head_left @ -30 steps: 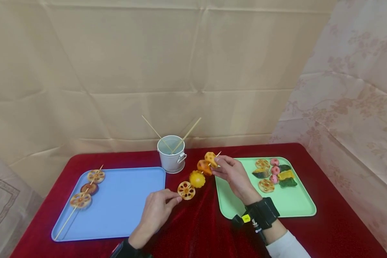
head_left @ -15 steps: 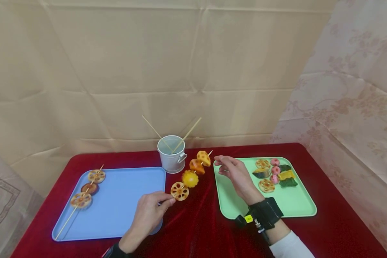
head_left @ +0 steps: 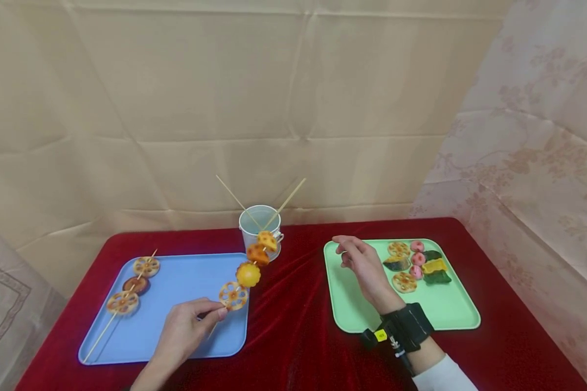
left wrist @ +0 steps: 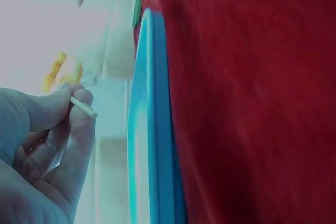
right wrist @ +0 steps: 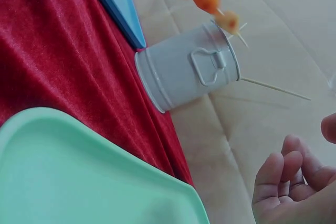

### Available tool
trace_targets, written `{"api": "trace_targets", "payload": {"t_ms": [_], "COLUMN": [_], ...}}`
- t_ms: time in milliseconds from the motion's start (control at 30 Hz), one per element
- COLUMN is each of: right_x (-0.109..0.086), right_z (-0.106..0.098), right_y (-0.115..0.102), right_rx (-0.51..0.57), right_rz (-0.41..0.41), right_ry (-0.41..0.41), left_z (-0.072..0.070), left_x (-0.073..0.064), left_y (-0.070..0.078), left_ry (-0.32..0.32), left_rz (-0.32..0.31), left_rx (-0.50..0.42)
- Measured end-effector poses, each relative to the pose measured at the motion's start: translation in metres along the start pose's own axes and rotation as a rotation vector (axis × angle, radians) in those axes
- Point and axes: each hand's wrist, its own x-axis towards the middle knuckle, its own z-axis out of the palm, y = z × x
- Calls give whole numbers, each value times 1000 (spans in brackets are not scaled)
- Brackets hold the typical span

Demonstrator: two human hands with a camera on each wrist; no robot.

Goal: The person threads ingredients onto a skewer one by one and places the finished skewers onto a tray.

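My left hand pinches the lower part of a loaded skewer between thumb and fingertips, above the right part of the blue tray. Up the stick come a lotus root slice, a yellow corn piece, an orange piece and a yellow-orange piece at the tip. The left wrist view shows the stick's blunt end poking out from the fingers. My right hand holds nothing, its fingers loosely bent over the left side of the green tray.
A finished-looking skewer with lotus slices and a brown round lies on the blue tray's left. Behind stands a white bucket with thin sticks. Lotus slices, pink balls and green pieces lie on the green tray.
My right hand has let go of the skewer's tip end and drawn slightly right. My left hand has carried the skewer left, from the gap between the trays to over the blue tray.
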Motion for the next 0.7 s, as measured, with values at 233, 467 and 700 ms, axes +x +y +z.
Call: {"api": "trace_targets", "payload": {"t_ms": [233,467,700], "right_x": [-1,0,0], "right_z": [-1,0,1], "right_y": [-1,-2,1], "right_rx": [23,21,20], "right_rz": [-17,-14,-19], "right_ry": [30,33,33], "left_z": [-32,-56,-75], "left_x": [-13,-19,-28], "left_y": [-25,-48,-71], "left_ry": [-105,-172,-194], "left_rz": [-230,-371,-464], "left_rx": [73,73,91]}}
